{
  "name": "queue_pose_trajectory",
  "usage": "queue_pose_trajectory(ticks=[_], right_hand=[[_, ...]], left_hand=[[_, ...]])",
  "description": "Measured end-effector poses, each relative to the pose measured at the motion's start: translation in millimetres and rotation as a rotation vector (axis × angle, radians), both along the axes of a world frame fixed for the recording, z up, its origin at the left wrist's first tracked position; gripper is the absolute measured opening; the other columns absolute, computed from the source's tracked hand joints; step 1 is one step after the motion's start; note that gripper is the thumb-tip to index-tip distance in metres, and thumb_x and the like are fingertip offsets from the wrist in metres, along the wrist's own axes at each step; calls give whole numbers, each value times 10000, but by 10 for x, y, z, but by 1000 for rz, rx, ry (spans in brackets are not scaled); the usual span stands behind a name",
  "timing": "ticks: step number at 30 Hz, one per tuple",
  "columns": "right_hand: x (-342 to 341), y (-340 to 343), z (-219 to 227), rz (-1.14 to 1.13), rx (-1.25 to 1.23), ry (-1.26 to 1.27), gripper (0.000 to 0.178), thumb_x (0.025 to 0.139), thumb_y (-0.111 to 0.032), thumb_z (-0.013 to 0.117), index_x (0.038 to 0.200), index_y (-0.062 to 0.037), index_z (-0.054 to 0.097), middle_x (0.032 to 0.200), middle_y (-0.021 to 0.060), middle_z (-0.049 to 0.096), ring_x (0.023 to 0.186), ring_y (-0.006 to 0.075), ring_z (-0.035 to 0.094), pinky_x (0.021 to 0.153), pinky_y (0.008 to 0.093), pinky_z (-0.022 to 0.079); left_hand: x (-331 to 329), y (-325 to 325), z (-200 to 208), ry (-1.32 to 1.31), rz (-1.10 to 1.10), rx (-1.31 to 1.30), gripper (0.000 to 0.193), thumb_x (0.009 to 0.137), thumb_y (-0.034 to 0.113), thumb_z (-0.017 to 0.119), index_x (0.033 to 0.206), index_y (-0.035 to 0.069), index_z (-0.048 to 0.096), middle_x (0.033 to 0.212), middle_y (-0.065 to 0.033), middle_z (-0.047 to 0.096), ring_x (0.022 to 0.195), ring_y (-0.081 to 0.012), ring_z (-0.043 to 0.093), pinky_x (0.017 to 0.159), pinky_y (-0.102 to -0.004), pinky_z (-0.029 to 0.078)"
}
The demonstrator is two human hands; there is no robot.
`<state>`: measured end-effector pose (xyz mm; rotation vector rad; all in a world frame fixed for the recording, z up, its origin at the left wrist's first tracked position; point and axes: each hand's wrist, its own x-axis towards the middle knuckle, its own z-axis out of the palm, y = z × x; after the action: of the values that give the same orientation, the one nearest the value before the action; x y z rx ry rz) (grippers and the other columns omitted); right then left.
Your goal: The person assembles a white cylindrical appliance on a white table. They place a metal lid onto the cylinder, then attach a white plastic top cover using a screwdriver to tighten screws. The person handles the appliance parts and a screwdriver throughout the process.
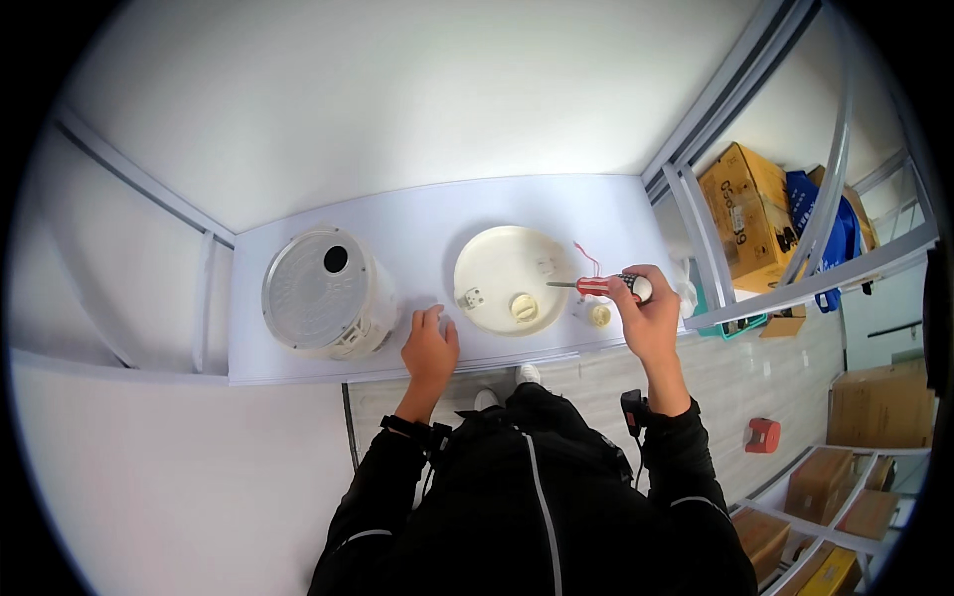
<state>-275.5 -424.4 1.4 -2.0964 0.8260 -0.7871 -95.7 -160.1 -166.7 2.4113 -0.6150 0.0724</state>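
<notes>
My right hand (649, 316) is closed around the handle of a screwdriver (593, 286), red and white with a dark end. Its metal shaft points left over the rim of a round cream-coloured dish (492, 253). Inside the dish are a small pale fitting with holes (474, 297) and a round yellowish piece (524, 308). A similar yellowish round piece (599, 315) sits on the table beside my right hand. Red wires (588, 258) lie right of the dish. My left hand (430, 348) rests near the table's front edge, left of the dish, thumb and fingers apart.
On the left of the white table (417, 223) stands a large white tub (313, 288) with a dark round spot on top. Metal frame posts (699, 238) bound the right side. Beyond them are cardboard boxes (745, 214) and a blue bag (840, 233). A red stool (763, 435) stands on the floor.
</notes>
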Motion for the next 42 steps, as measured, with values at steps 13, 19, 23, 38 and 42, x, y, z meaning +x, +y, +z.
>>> queue_pose_trajectory(ticks=[13, 19, 23, 38, 42], right_hand=[[-235, -126, -62, -192, -75, 92, 356, 936, -334, 782, 1025, 0, 696, 634, 42, 630, 592, 140, 574, 588, 297, 444], [-278, -194, -200, -280, -45, 262, 400, 903, -438, 765, 1049, -69, 715, 732, 136, 728, 732, 347, 730, 674, 430, 551], [-240, -147, -269, -245, -6, 316, 415, 905, -446, 764, 1073, -69, 715, 727, 132, 727, 729, 348, 730, 676, 431, 554], [-82, -71, -318, -77, 49, 294, 459, 918, -431, 794, 1116, -26, 707, 669, 97, 668, 605, 201, 636, 595, 338, 494], [-61, -84, -332, -92, 18, 261, 423, 909, -393, 805, 1094, -24, 711, 677, 92, 671, 606, 185, 622, 606, 328, 499]], left_hand=[[-146, -254, 216, -39, -97, -167, 391, 795, 66, 651, 1182, 123, 659, 1119, -80, 641, 891, -314, 691, 685, -428, 562], [-176, -237, 201, -81, -197, -127, 391, 796, 103, 688, 1179, 171, 726, 1101, -61, 619, 854, -292, 680, 678, -421, 559], [-179, -255, 193, -98, -216, -124, 365, 803, 150, 727, 1168, 171, 734, 1063, -50, 623, 842, -284, 681, 682, -419, 560], [-40, -183, 187, 31, -130, -94, 533, 838, 143, 712, 1361, 137, 607, 1095, -51, 634, 952, -276, 686, 737, -413, 572], [-16, -111, 81, 110, -39, -98, 630, 854, 149, 698, 1452, 117, 503, 1196, -70, 605, 1053, -292, 668, 803, -434, 568]])
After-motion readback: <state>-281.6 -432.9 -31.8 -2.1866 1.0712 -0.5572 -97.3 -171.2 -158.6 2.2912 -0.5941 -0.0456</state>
